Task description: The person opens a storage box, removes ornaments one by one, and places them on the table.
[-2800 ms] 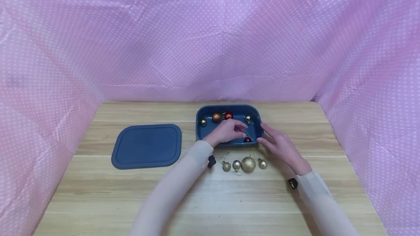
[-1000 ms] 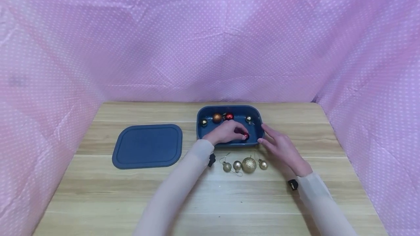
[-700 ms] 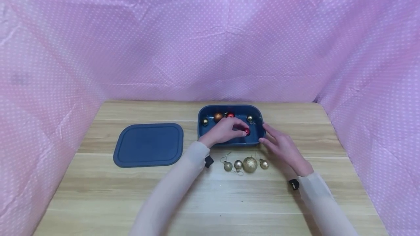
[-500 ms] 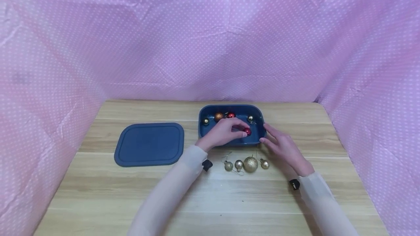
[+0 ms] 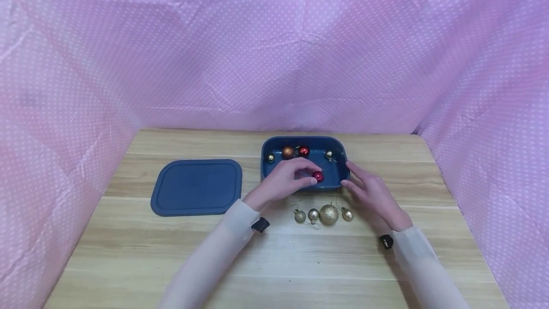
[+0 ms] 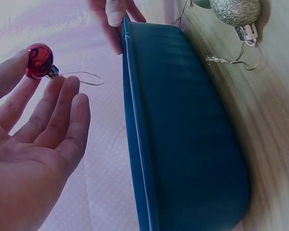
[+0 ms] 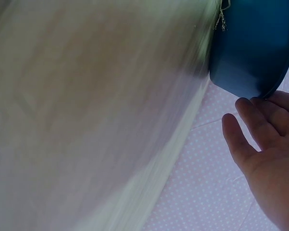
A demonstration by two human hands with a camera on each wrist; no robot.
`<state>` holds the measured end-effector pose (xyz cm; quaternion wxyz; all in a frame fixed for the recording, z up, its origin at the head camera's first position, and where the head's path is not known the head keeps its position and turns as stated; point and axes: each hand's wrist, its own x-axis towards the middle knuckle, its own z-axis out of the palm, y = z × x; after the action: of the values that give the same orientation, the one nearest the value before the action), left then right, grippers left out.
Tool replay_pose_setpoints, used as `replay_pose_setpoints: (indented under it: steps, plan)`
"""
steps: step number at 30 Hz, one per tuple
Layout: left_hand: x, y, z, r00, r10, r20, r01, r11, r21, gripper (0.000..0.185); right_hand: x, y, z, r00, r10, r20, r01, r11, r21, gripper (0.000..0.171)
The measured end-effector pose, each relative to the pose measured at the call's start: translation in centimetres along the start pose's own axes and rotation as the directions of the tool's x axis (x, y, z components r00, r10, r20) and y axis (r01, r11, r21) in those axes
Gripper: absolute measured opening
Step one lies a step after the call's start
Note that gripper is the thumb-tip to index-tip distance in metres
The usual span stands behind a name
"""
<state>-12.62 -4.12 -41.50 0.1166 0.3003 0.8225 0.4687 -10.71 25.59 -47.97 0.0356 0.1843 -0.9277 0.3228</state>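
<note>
On the pale wooden counter (image 5: 128,252), seen from the head camera, a person's left hand (image 5: 288,181) pinches a small shiny red bauble (image 5: 318,176) between thumb and fingertips, holding it over the near side of an open dark blue rectangular plastic box (image 5: 343,174). Right of it, the right hand (image 5: 371,194) lies with fingers straight, its tips against the box's right near corner, gripping nothing. Inside the box, along the far wall, sit a glittery orange bauble (image 5: 288,152), a second red bauble (image 5: 303,151) and two small gold baubles (image 5: 270,158). Just near of the box, a row of four gold baubles (image 5: 329,214) lies on the wood. Well to the left rests the flat dark blue lid (image 5: 196,187). Pink dotted cloth (image 5: 274,51) walls the scene.

From the left wrist camera, the red bauble (image 6: 39,60) sits at the fingertips (image 6: 67,84), its thin wire loop trailing toward the box's rim (image 6: 134,144).

From the right wrist camera, the right hand's fingers (image 7: 252,120) touch the box's outer wall (image 7: 250,53); the wood below is blurred.
</note>
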Motion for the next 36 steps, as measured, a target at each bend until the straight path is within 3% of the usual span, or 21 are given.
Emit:
replay_pose_setpoints:
  steps: [14, 25, 36]
  plan:
    - [-2.9, 0.0, -0.9, 0.997, 0.063, -0.039, -0.061, 0.997, 0.038, 0.029, 0.0, 0.2, 0.0, 0.998, -0.04, -0.039, 0.04, 0.999, -0.009, 0.062]
    - [-5.8, 0.1, -0.8, 0.993, 0.069, -0.094, -0.064, 0.996, 0.061, 0.031, 0.0, 0.0, 0.0, 1.0, -0.022, -0.021, 0.022, 1.0, -0.008, 0.062]
    - [-7.9, 0.0, -0.7, 0.991, 0.076, -0.107, -0.062, 0.99, 0.125, 0.033, 0.0, 0.1, 0.1, 1.0, -0.019, -0.011, 0.019, 1.0, -0.013, 0.062]
